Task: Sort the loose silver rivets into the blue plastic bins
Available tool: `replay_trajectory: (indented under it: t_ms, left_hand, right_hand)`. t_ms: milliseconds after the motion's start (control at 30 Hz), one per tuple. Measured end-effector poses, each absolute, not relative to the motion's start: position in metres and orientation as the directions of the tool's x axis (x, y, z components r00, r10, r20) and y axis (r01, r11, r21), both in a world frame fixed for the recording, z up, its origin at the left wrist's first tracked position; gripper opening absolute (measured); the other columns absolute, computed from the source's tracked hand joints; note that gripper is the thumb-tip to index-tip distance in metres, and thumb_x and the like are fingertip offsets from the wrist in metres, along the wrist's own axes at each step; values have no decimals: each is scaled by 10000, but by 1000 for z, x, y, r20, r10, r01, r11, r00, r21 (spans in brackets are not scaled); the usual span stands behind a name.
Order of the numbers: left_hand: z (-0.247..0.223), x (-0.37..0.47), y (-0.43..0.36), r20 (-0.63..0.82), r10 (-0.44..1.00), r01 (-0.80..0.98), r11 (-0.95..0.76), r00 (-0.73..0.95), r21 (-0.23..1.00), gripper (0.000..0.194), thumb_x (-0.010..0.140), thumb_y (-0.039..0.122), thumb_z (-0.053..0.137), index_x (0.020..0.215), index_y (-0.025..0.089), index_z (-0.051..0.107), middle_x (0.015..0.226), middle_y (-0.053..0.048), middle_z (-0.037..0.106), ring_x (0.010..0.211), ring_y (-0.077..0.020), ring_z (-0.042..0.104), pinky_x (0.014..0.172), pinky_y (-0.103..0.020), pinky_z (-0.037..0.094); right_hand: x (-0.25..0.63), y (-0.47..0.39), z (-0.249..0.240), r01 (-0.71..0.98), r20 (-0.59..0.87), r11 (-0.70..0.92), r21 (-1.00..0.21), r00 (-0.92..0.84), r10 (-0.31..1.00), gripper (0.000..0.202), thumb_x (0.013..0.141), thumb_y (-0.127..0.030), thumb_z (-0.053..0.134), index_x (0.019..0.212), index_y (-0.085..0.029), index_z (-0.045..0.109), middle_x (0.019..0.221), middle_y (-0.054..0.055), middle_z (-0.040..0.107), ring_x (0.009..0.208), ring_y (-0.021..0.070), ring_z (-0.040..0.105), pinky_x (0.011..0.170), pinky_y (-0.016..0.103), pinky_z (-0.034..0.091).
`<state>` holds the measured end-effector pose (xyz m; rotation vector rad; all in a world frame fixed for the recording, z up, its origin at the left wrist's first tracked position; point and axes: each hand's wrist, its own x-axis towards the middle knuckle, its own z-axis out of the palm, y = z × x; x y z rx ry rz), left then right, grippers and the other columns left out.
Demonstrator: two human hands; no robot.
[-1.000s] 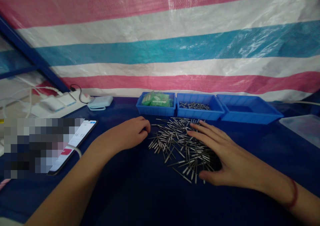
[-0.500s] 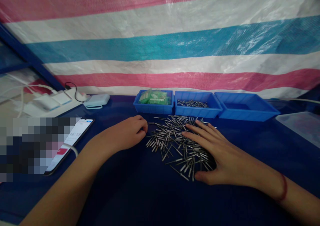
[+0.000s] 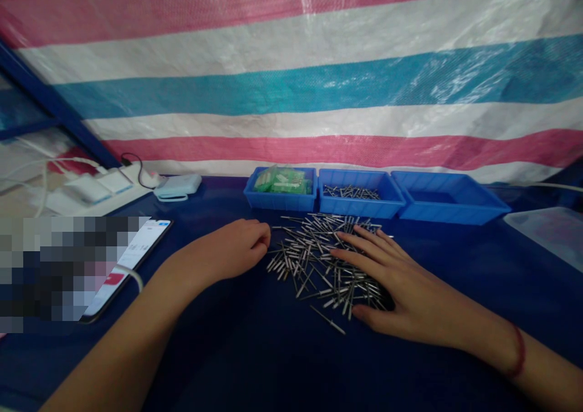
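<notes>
A loose pile of metal blind rivets [image 3: 314,248] lies on the dark blue table, their thin pins pointing every way. My right hand [image 3: 392,278] rests over the right side of the pile, fingers spread and thumb at its near edge, hiding some rivets. Just left of the pile, my left hand [image 3: 243,245] is curled closed on the table; its palm side is hidden, so I cannot see whether anything is inside. One rivet [image 3: 328,320] lies apart at the near side of the pile.
Behind the pile stand a blue bin with green packets [image 3: 280,202], a blue bin with more rivets [image 3: 359,206] and another blue bin [image 3: 450,209]. A phone [image 3: 122,278], a power strip [image 3: 109,193] and a light-blue device [image 3: 177,186] sit left; a clear plastic container [image 3: 551,230] is right.
My right thumb has shifted slightly, and rivets beside it have moved a little up into the pile. My left hand stays closed in nearly the same place.
</notes>
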<state>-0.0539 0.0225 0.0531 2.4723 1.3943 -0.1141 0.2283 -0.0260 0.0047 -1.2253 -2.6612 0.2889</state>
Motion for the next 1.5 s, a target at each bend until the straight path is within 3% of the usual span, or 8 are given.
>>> replay_trajectory:
  t_ms: [367, 500, 633, 800, 967, 1167, 1300, 1500]
  left_hand:
    - [54, -50, 22, -209, 834, 854, -464, 510, 235, 167, 779, 167, 376, 735, 190, 536, 750, -18, 598, 694, -167, 541, 623, -280, 381]
    - [63, -47, 23, 21, 894, 873, -443, 448, 204, 140, 789, 152, 376, 753, 180, 509, 760, -22, 583, 698, -168, 542, 627, -285, 376]
    - [65, -43, 24, 158, 898, 879, -436, 411, 192, 148, 808, 164, 404, 868, 164, 539, 880, -50, 576, 849, -198, 552, 794, -338, 415]
    - [42, -8, -1, 346, 786, 735, -610, 512, 296, 354, 827, 435, 521, 1079, 189, 552, 1214, -91, 493, 1171, -258, 424, 1019, -415, 337]
    - [12, 26, -35, 231, 731, 655, -679, 642, 330, 793, 705, 593, 600, 1349, 201, 354, 1377, -114, 417, 1286, -326, 322, 1085, -536, 232]
    - [3, 22, -30, 201, 867, 851, -491, 456, 185, 813, 714, 617, 573, 1364, 187, 344, 1396, -163, 386, 1330, -411, 205, 1025, -693, 121]
    - [4, 16, -19, 149, 920, 898, -387, 362, 209, 763, 765, 614, 508, 1391, 240, 281, 1436, -145, 324, 1328, -421, 196, 949, -748, 175]
    - [-2, 21, -9, 182, 902, 828, -431, 391, 359, 672, 794, 494, 538, 1351, 171, 346, 1368, -150, 395, 1300, -342, 301, 1068, -574, 218]
  right_hand:
    - [223, -27, 3, 712, 156, 649, -268, -633, 759, 579, 804, -320, 536, 1360, -245, 391, 1443, 85, 368, 1359, 312, 229, 1060, 587, 231]
    - [221, -29, 2, 712, 181, 647, -272, -623, 761, 490, 829, -225, 476, 1317, -210, 423, 1408, 104, 411, 1354, 275, 258, 1071, 556, 251]
    - [219, -28, -1, 694, 239, 650, -309, -605, 759, 449, 810, -133, 457, 1254, -202, 460, 1354, 113, 465, 1320, 252, 331, 1057, 524, 313]
    - [216, -25, -1, 656, 338, 661, -364, -569, 750, 377, 813, -103, 446, 1162, -226, 519, 1262, 102, 533, 1216, 247, 463, 1000, 487, 405]
    - [215, -23, -2, 667, 399, 630, -398, -492, 774, 280, 848, -120, 440, 1078, -226, 559, 1127, 91, 599, 1092, 225, 547, 919, 422, 478]
    - [217, -21, -2, 677, 404, 550, -489, -383, 830, 180, 875, -152, 447, 993, -223, 564, 1009, 67, 626, 980, 193, 590, 859, 359, 497]
    - [220, -18, -3, 675, 395, 457, -580, -257, 882, 120, 874, -213, 483, 971, -229, 552, 976, 54, 634, 929, 197, 608, 827, 353, 494]
    - [221, -15, -6, 528, 361, 366, -767, -117, 925, 90, 861, -279, 521, 921, -215, 542, 949, 44, 644, 903, 185, 628, 814, 330, 496]
